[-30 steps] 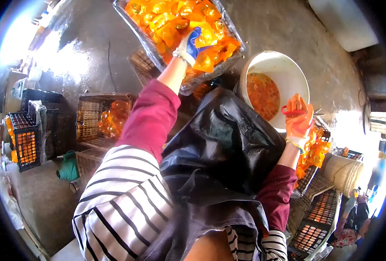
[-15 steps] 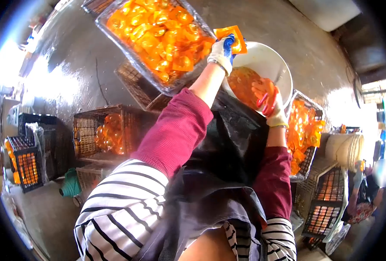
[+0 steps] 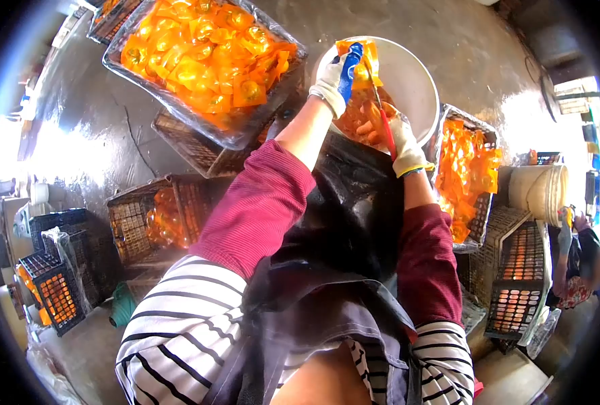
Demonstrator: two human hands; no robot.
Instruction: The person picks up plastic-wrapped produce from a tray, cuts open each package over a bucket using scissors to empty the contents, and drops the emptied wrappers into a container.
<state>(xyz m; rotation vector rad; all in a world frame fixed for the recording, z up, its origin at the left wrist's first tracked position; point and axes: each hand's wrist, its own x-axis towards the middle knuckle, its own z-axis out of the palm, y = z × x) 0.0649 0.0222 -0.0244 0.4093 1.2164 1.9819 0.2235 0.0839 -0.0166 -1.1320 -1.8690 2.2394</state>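
Observation:
My left hand (image 3: 337, 79), in a white and blue glove, grips a shiny orange packet (image 3: 368, 62) by its side above a white bucket (image 3: 419, 84). My right hand (image 3: 405, 140), gloved in white with orange staining, is closed on red-handled scissors (image 3: 387, 131). Their blades point up and reach the lower part of the packet; whether they have cut it I cannot tell. Inside the bucket lies a wet orange mass (image 3: 357, 121), partly hidden by my hands. Many orange packets (image 3: 205, 57) fill the plastic-lined crate at upper left.
Another lined crate of orange packets or film (image 3: 463, 177) stands right of the bucket. At left, a brown crate (image 3: 134, 219) lies on its side with orange pieces inside. Stacked crates (image 3: 516, 270) and pale buckets (image 3: 537, 192) are at right, near another person (image 3: 577, 263).
The packet has come over the bucket, and the scissors in my right hand have swung up to it. The view has shifted, so the crates sit differently in frame.

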